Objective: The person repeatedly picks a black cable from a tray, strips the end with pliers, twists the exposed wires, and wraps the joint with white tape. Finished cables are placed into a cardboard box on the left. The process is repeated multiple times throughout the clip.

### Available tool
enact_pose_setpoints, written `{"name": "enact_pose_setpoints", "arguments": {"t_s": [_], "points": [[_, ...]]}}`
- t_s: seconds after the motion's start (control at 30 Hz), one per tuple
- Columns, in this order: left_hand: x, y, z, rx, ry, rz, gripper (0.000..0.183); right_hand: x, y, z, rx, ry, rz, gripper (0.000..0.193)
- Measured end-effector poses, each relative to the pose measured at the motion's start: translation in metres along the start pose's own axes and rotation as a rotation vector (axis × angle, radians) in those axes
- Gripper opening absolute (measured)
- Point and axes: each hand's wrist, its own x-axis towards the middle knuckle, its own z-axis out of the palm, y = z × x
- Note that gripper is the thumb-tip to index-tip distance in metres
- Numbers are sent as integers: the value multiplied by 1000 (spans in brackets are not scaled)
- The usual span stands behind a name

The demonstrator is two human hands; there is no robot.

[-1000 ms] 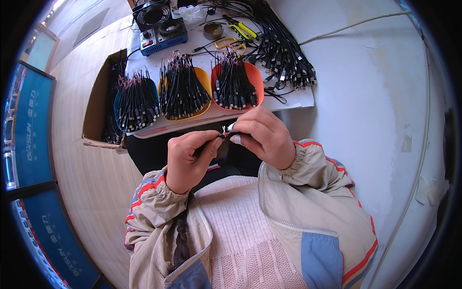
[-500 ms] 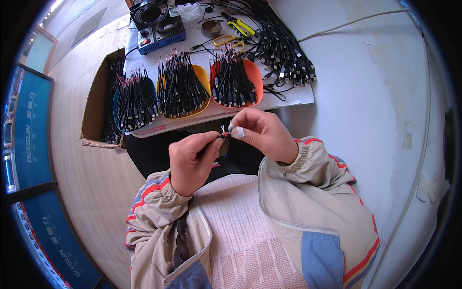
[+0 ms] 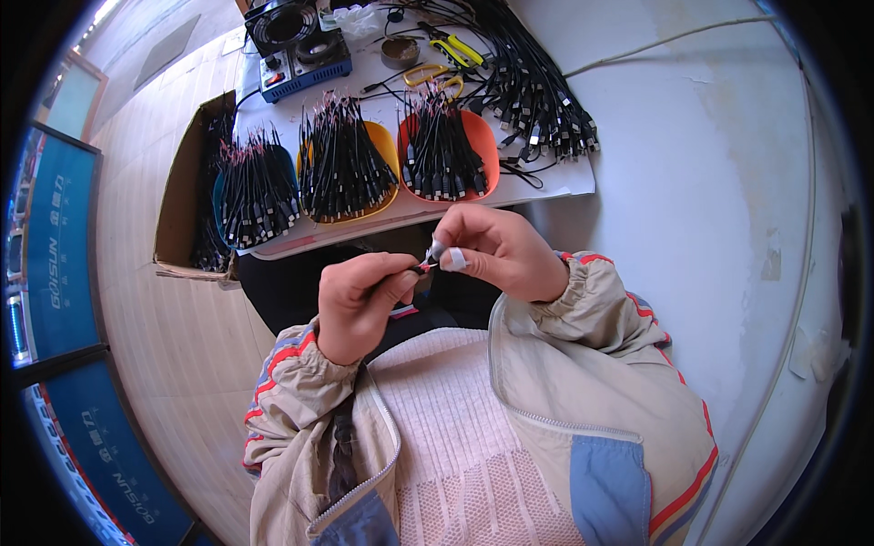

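My left hand (image 3: 353, 305) is closed in a pinch on a thin black cable (image 3: 421, 269), near its stripped end. Short red and pale wires stick out from that end toward the right. My right hand (image 3: 510, 255) has white tape on the thumb and forefinger. Its fingertips close around the wire ends, right beside the left fingertips; exactly which wire they grip is too small to tell. Both hands are above my lap, in front of the table edge. Most of the cable is hidden in the left hand.
Bundles of short black cables fill a teal bin (image 3: 217, 205), a yellow bin (image 3: 386, 150) and a red-orange bin (image 3: 487, 150). A cardboard box (image 3: 171, 218) stands left. Behind are a blue fan device (image 3: 314, 75), yellow-handled scissors (image 3: 424, 75), yellow-green pliers (image 3: 460, 50) and a cable pile (image 3: 537, 100).
My right fingertips have come down and in around the wire ends, which earlier stood spread and more visible. The left hand has tilted slightly and moved a little lower.
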Motion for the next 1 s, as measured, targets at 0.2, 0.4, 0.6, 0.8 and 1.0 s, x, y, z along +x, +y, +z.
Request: {"name": "enact_pose_setpoints", "arguments": {"t_s": [0.2,0.4,0.6,0.8,1.0], "points": [[-1,-10,-5,-579,-112,-228,16,1,-13,-1,-345,-66,-211,20],[-1,-13,0,-736,-50,-263,16,2,-7,5,-546,56,-444,20],[-6,-12,-3,-829,61,-152,14,-5,-6,-14,-744,168,-452,24],[-4,-16,0,-1015,-51,-261,15,2,-5,-1,-531,94,-539,33],[-3,-11,-2,-1118,-124,-350,14,9,-12,8,-503,6,-606,24]]}}
